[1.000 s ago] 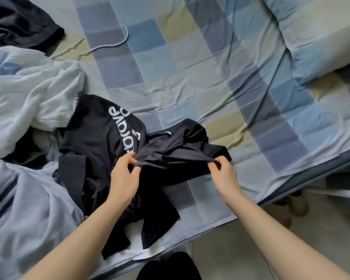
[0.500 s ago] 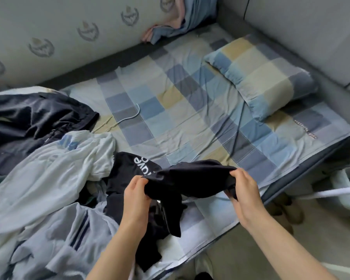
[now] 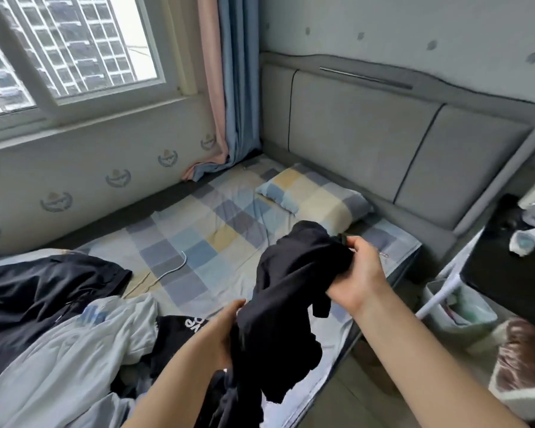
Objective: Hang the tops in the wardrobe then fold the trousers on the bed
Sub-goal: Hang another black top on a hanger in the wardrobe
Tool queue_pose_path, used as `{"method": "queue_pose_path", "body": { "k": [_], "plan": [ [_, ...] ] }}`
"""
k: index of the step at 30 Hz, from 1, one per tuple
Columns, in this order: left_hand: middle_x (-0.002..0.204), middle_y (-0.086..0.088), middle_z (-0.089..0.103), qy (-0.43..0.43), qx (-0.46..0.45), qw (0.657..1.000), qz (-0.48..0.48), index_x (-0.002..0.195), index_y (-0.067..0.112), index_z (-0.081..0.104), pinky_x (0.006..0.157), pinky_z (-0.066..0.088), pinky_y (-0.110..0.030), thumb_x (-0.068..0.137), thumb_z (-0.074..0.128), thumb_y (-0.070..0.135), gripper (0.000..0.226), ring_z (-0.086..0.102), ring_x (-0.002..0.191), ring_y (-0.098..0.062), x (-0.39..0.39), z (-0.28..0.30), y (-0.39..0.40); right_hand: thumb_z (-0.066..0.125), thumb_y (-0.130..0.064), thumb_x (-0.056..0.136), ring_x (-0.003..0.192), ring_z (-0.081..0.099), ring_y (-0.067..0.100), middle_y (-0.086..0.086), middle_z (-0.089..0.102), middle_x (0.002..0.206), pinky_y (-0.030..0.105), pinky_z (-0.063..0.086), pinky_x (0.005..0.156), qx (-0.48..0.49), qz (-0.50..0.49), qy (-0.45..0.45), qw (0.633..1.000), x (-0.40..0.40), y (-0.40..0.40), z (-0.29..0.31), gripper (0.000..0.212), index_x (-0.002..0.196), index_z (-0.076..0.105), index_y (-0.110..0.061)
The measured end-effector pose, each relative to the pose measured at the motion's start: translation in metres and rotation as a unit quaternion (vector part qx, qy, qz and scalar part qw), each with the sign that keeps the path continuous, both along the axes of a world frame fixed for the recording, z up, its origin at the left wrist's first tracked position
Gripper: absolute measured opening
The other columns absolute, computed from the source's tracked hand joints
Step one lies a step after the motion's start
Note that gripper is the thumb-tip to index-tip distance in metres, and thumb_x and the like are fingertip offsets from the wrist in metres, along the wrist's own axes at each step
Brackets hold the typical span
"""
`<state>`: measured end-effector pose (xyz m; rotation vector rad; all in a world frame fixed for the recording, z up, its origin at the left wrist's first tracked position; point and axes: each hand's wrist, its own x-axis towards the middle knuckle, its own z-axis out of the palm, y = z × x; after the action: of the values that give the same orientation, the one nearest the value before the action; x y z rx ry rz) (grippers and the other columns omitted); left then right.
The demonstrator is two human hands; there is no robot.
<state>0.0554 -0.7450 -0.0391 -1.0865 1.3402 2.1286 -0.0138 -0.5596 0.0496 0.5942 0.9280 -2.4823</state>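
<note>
Gripping a black top (image 3: 294,288) raised over the bed (image 3: 217,242), right hand (image 3: 357,273) bunches one end with curled fingers, left hand (image 3: 221,332) clamps the lower part; light, limp cloth likely sags, best taken at the shoulders.

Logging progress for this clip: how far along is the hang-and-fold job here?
Early. Nothing looks hung or folded; no wardrobe is in view. In hand: both the left hand and right hand hold up a black garment above the bed. Left: the clothes heap is unsorted.
</note>
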Motion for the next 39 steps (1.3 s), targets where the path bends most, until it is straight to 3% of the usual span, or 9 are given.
{"method": "queue_pose_path", "body": {
  "k": [5, 8, 11, 18, 26, 30, 32, 36, 39],
  "plan": [
    [0.068, -0.020, 0.067, -0.038, 0.082, 0.993, -0.071, 0.083, -0.005, 0.063, 0.065, 0.043, -0.040, 0.094, 0.054, 0.032, 0.040, 0.063, 0.066, -0.033, 0.005, 0.024, 0.039, 0.040, -0.028, 0.090, 0.067, 0.061, 0.023, 0.009, 0.064, 0.072, 0.032, 0.046, 0.072, 0.007, 0.014, 0.078, 0.997, 0.043, 0.022, 0.052, 0.037, 0.064, 0.061, -0.011],
    [0.045, -0.011, 0.055, -0.025, 0.085, 0.992, -0.095, 0.059, -0.001, 0.058, 0.044, 0.042, -0.028, 0.077, 0.066, 0.021, 0.029, 0.053, 0.033, -0.021, -0.010, 0.033, 0.046, 0.042, -0.029, 0.086, 0.075, 0.060, 0.021, 0.007, 0.062, 0.082, 0.031, 0.045, 0.076, 0.031, -0.012, 0.108, 0.994, 0.063, 0.063, 0.068, 0.023, 0.079, 0.059, -0.016],
    [0.039, 0.000, 0.050, 0.016, 0.048, 0.994, -0.100, 0.066, 0.004, 0.062, 0.029, 0.034, -0.012, 0.091, 0.059, 0.011, 0.026, 0.043, 0.026, -0.008, -0.030, 0.043, 0.052, 0.040, -0.028, 0.088, 0.065, 0.060, 0.021, 0.006, 0.063, 0.068, 0.032, 0.044, 0.074, 0.056, -0.080, 0.120, 0.988, 0.085, 0.119, 0.074, 0.037, 0.060, 0.059, -0.015],
    [0.089, 0.001, 0.067, 0.199, 0.027, 0.974, -0.105, 0.095, 0.021, 0.067, 0.080, 0.046, -0.030, 0.095, 0.057, 0.013, 0.013, 0.062, 0.088, -0.016, -0.060, 0.102, 0.127, 0.041, -0.021, 0.083, 0.063, 0.053, 0.022, 0.004, 0.055, 0.067, 0.027, 0.042, 0.059, 0.252, -0.111, 0.003, 0.962, 0.130, 0.221, 0.030, 0.022, 0.063, 0.051, -0.017],
    [0.081, -0.009, 0.067, 0.331, -0.039, 0.906, -0.263, 0.092, 0.015, 0.064, 0.074, 0.052, -0.042, 0.098, 0.052, 0.009, 0.015, 0.068, 0.069, -0.025, -0.050, 0.171, 0.237, 0.052, -0.023, 0.083, 0.075, 0.061, 0.017, -0.001, 0.071, 0.087, 0.028, 0.050, 0.071, 0.586, 0.269, -0.057, 0.762, 0.161, 0.281, 0.002, 0.023, 0.075, 0.073, -0.018],
    [0.086, -0.013, 0.058, 0.380, -0.135, 0.823, -0.401, 0.089, 0.018, 0.068, 0.070, 0.045, -0.036, 0.098, 0.052, 0.008, 0.021, 0.059, 0.074, -0.026, -0.033, 0.188, 0.275, 0.044, -0.033, 0.094, 0.079, 0.059, 0.017, 0.004, 0.065, 0.092, 0.029, 0.049, 0.074, 0.684, 0.151, 0.043, 0.712, 0.143, 0.327, 0.011, 0.023, 0.086, 0.061, -0.018],
    [0.084, -0.009, 0.056, 0.411, -0.179, 0.783, -0.432, 0.085, 0.021, 0.069, 0.071, 0.040, -0.038, 0.099, 0.051, 0.008, 0.027, 0.053, 0.078, -0.024, -0.025, 0.196, 0.292, 0.047, -0.042, 0.093, 0.107, 0.055, 0.023, 0.006, 0.057, 0.115, 0.033, 0.043, 0.091, 0.746, 0.095, 0.063, 0.656, 0.132, 0.352, 0.008, 0.032, 0.116, 0.053, -0.021],
    [0.085, -0.009, 0.054, 0.462, -0.206, 0.741, -0.442, 0.088, 0.017, 0.067, 0.073, 0.035, -0.043, 0.100, 0.049, 0.009, 0.023, 0.047, 0.081, -0.024, -0.012, 0.209, 0.313, 0.053, -0.053, 0.086, 0.136, 0.023, 0.041, 0.007, 0.027, 0.147, 0.046, 0.023, 0.112, 0.807, 0.209, 0.065, 0.549, 0.141, 0.382, -0.008, 0.083, 0.151, 0.006, -0.032],
    [0.082, -0.009, 0.051, 0.482, -0.186, 0.750, -0.413, 0.091, 0.012, 0.065, 0.075, 0.038, -0.041, 0.101, 0.046, 0.007, 0.022, 0.046, 0.080, -0.024, -0.008, 0.217, 0.327, 0.055, -0.051, 0.087, 0.139, 0.013, 0.037, 0.001, 0.020, 0.151, 0.050, 0.018, 0.113, 0.818, 0.275, 0.049, 0.502, 0.157, 0.395, -0.020, 0.068, 0.145, 0.023, -0.039]
  ]
}}
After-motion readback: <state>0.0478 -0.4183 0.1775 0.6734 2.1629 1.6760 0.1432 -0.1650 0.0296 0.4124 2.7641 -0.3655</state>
